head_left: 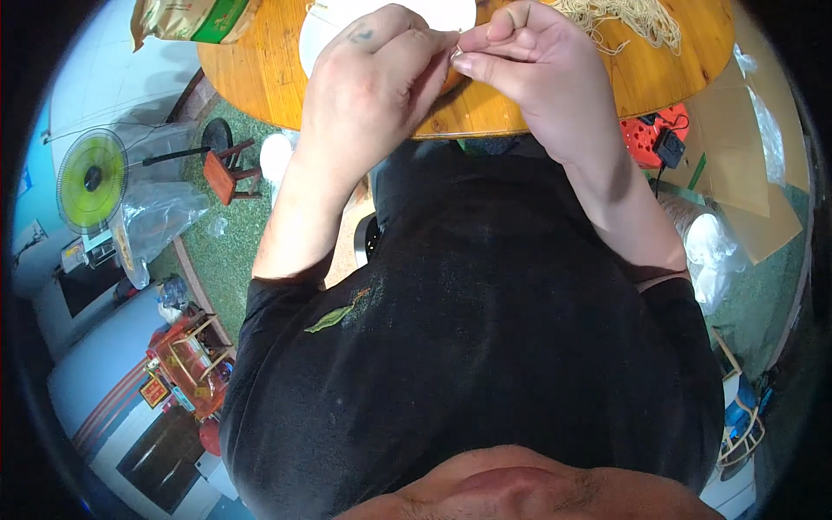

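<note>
A tiny pale piece [457, 52], too small to identify, is pinched by the right hand [559, 78] above the round orange wooden bench [260, 78]; the curled left hand [360, 91] is held against it, its grip hidden. Tangled beige strings [637, 22] are laid beyond.

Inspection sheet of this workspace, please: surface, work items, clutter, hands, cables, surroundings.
Surface: wooden table, curved edge.
Work items: pale stringy heap, upper right; white object partly behind left hand.
Clutter: package, upper left.
Hands: left and right hand meet near the table edge; anything between fingertips too small to tell.
Cables: black cable by a black device.
Surroundings: green fan, wooden stool, cardboard.
</note>
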Demonstrator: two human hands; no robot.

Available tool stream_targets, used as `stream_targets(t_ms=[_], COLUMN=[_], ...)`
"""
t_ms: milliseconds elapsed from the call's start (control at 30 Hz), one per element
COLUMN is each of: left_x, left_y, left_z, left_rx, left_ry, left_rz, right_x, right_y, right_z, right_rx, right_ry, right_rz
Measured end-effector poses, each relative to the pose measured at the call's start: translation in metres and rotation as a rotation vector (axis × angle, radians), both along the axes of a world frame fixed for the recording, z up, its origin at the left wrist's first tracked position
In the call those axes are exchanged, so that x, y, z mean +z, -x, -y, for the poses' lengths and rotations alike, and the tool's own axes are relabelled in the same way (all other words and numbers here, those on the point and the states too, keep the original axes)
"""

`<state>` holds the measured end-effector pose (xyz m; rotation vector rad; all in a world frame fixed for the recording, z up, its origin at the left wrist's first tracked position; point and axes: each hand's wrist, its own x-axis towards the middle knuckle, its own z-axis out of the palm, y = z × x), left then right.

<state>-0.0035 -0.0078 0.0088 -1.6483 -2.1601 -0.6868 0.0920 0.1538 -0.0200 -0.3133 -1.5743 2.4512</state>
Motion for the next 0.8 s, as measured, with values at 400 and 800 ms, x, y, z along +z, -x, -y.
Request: stream_targets(t_ms=[400,800], left_x=[-0.014,-0.012], left_y=[0.019,0.021], left_z=[0.012,0.009], left_rx=[-0.005,-0.006], left_ry=[-0.001,0.031], left_rz=[1.173,1.185], right_x=[-0.017,-0.030], right_y=[0.026,-0.006], right_z=[-0.004,0.007], right_rx=[-0.551,-0.389], right_ry=[-0.709,-0.892], right_rz=[-1.005,-0.405])
